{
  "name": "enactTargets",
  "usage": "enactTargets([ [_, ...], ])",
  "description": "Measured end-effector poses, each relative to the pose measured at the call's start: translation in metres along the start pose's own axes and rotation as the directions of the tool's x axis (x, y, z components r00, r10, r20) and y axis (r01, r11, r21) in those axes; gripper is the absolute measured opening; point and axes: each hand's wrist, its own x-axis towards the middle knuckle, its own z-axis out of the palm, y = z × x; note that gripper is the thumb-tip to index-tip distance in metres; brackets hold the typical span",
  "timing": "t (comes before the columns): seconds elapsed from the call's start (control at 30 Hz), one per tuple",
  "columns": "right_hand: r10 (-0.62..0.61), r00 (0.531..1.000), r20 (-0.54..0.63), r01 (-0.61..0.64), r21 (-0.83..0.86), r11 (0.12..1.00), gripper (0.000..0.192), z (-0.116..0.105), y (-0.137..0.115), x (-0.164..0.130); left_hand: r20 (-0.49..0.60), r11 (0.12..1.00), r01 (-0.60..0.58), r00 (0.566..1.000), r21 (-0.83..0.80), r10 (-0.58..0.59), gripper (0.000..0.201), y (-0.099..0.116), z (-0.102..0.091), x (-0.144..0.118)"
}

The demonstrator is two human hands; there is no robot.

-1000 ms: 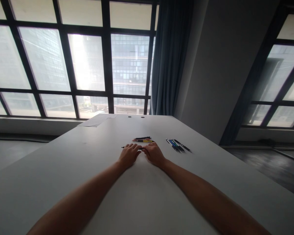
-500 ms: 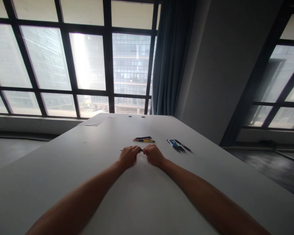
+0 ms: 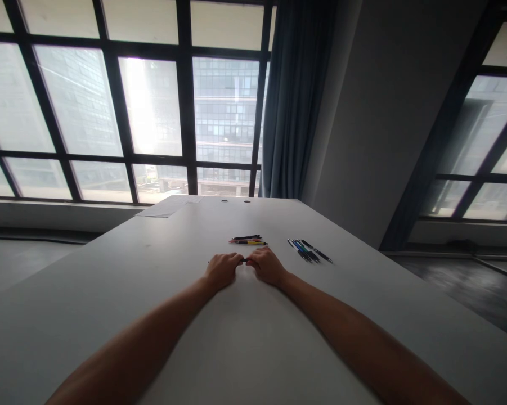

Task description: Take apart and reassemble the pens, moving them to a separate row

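A: Big stuff first. White table (image 3: 160,315) runs away toward window wall (image 3: 110,101), blue curtain (image 3: 293,95) right of the glass. Sheet of paper (image 3: 169,206) at far edge, two small holes beside it.

B: Both forearms stretched out over table, meeting mid-surface. Reason for that pose?

A: Looks like a two-handed grip on one thin item. Left hand (image 3: 221,269) curled narrow, right hand (image 3: 267,265) curled narrow too, knuckles nearly touching. Dark pen (image 3: 245,260) bridges the gap, lying low on the table between them, short bit visible btwn fingertips, faint tip poking out past left hand.

B: Pulling apart or pushing together?

A: Can't tell, too small. Each hand pinching an end, prob. cap vs barrel, judging by grip.

B: Other pens?

A: Two sorted-looking groups. Red/yellow/black pen bunch (image 3: 248,240) just beyond the hands, laid parallel. Blue/dark pen bunch (image 3: 308,251) off to right, fanned slightly, well apart from first bunch. Grouping seems by colour.
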Motion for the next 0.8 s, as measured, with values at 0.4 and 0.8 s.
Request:
enactTargets([
  [0.4,0.157,0.984,-0.078,-0.148,0.112,0.983,0.015,0.0068,-0.0016,-0.0024,-0.028,0.997,0.066,0.997,-0.043,-0.067,0.026,-0.0005,0.0028,0.0002],
  [0.8,0.217,0.974,-0.068,-0.205,0.154,0.967,0.012,0.0078,-0.0027,-0.001,-0.011,0.994,0.097,0.995,-0.042,-0.098,0.023,0.0004,0.0017,0.0001],
])
